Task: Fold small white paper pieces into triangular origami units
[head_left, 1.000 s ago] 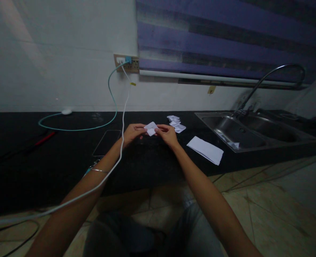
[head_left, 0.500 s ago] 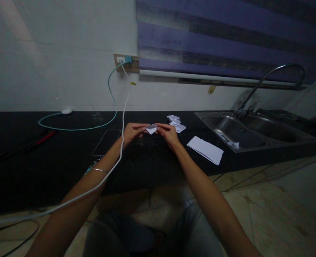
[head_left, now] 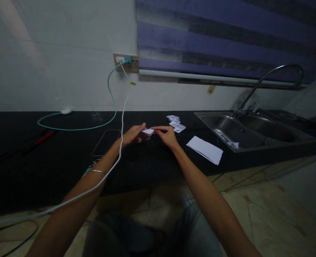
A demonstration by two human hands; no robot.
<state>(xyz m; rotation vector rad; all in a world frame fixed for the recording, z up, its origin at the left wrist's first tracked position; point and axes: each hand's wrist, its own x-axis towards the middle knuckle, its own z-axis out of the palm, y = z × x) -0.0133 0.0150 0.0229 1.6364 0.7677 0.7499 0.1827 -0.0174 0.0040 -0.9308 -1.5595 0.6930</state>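
A small piece of folded white paper (head_left: 148, 132) is held between my two hands, just over the dark counter. My left hand (head_left: 132, 134) supports it from the left, with the thumb raised and the fingers partly beneath. On the other side my right hand (head_left: 167, 135) pinches the paper's right corner between thumb and forefinger. Several folded white paper pieces (head_left: 176, 123) lie beyond my right hand. To the right rests a stack of white paper strips (head_left: 205, 150).
A white cable (head_left: 122, 125) hangs across my left forearm from the wall socket (head_left: 126, 63). A phone-like dark slab (head_left: 106, 142) lies left of my left hand. The steel sink (head_left: 235, 134) with folded paper on its rim is at right. A teal cable (head_left: 75, 128) loops at left.
The folded paper has tilted flatter and shifted slightly left and down. My left thumb has lifted off its upper edge, while my right hand keeps hold of the corner.
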